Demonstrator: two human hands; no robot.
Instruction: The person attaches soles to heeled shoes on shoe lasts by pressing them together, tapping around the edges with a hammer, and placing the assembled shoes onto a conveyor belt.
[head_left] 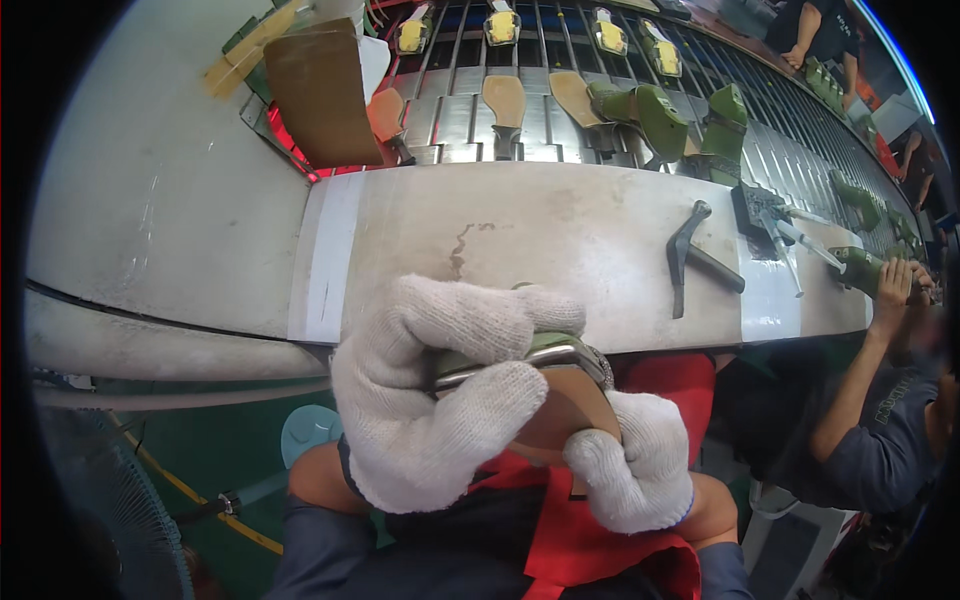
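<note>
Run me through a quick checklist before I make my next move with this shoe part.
1. Left hand on the shoe part: ok, gloved, fingers and thumb closed around its green and metallic edge.
2. Right hand on the shoe part: ok, gloved and gripping the tan side.
3. Fit between the tan surface and the green edge: cannot tell, your fingers cover much of it.
4. Hammer away from both hands: ok, lying on the right side of the bench.
5. Syringes away from both hands: ok, farther right, by the black block.
</note>
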